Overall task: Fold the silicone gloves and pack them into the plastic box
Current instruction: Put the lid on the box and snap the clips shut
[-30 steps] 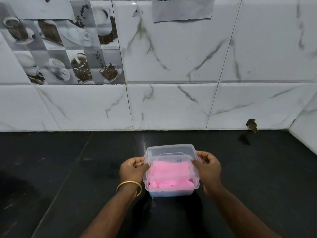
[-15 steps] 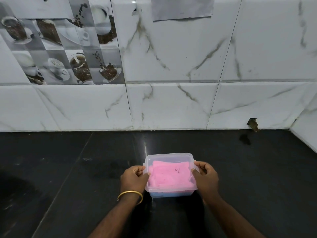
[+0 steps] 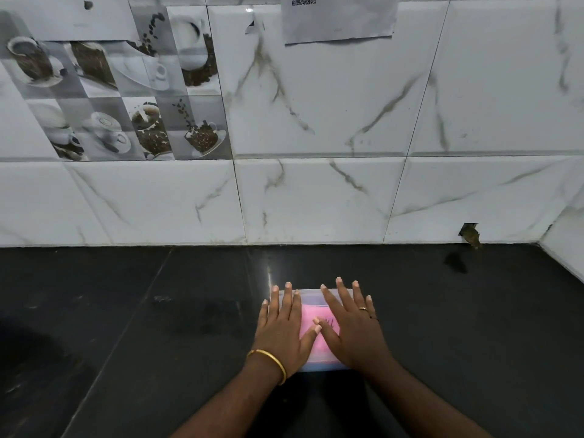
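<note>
A clear plastic box (image 3: 311, 295) stands on the black counter with its lid on. Folded pink silicone gloves (image 3: 311, 320) show through the lid between my hands. My left hand (image 3: 281, 327) lies flat on the left half of the lid, fingers spread, a gold bangle on its wrist. My right hand (image 3: 350, 324) lies flat on the right half, palm down, with a ring on one finger. Both thumbs meet near the middle of the lid. Most of the box is hidden under my hands.
The black stone counter (image 3: 158, 327) runs left and right, with a seam line on the left. A marble-tiled wall (image 3: 316, 200) rises just behind the box, and a side wall (image 3: 565, 248) closes the far right corner. A paper sheet (image 3: 338, 20) hangs high on the wall.
The lid went from tilted above the box to seated on it. My hands left the box's sides and now lie flat on top of the lid.
</note>
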`<action>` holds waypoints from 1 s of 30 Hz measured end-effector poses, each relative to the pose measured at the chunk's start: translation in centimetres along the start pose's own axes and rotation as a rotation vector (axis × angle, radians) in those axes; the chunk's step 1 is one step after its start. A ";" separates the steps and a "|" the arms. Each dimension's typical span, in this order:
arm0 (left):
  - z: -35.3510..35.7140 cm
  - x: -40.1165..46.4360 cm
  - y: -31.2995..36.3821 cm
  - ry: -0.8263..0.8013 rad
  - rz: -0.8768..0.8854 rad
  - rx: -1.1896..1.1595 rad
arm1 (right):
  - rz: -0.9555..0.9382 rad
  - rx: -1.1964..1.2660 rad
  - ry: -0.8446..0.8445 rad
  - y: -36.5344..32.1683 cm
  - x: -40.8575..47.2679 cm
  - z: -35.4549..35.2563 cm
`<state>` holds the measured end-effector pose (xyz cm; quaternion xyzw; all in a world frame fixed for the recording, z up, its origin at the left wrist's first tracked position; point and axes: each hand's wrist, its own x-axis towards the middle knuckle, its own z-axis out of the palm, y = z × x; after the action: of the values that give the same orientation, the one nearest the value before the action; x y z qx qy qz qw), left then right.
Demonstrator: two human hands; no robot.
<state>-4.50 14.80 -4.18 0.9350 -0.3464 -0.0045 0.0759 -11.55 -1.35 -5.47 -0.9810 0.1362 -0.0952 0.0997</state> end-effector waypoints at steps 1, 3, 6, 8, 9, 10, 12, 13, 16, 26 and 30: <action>0.3 0.3 -0.1 -0.018 -0.009 0.005 | 0.009 -0.023 -0.029 0.1 0.3 0.3; 0.9 0.9 -0.4 -0.036 -0.017 0.028 | 0.025 -0.066 -0.061 0.2 0.9 0.7; 1.4 1.9 -1.1 -0.027 -0.014 0.050 | 0.038 -0.082 -0.076 0.1 1.8 1.0; 1.4 2.6 -1.5 -0.023 -0.012 0.050 | 0.036 -0.074 -0.078 0.0 2.5 1.2; 1.4 3.0 -1.7 -0.026 -0.009 0.049 | 0.037 -0.072 -0.080 0.0 2.9 1.2; 1.4 3.5 -2.0 -0.029 -0.006 0.048 | 0.037 -0.074 -0.083 -0.1 3.4 1.2; 1.2 4.3 -2.5 -0.042 0.001 0.049 | 0.042 -0.079 -0.095 -0.3 4.2 1.2; 1.2 4.6 -2.8 -0.048 0.003 0.053 | 0.045 -0.079 -0.100 -0.3 4.5 1.3; 1.2 5.4 -3.3 -0.059 0.007 0.059 | 0.052 -0.072 -0.091 -0.5 5.1 1.7; 1.6 5.5 -3.4 -0.053 0.010 0.063 | 0.044 -0.090 -0.111 -0.1 5.5 2.5; 1.6 5.4 -3.3 -0.050 -0.003 0.057 | 0.046 -0.105 -0.122 0.0 5.6 2.6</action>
<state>1.67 13.55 -5.97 0.9368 -0.3469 -0.0178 0.0406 -5.66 -2.50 -7.09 -0.9855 0.1572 -0.0258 0.0584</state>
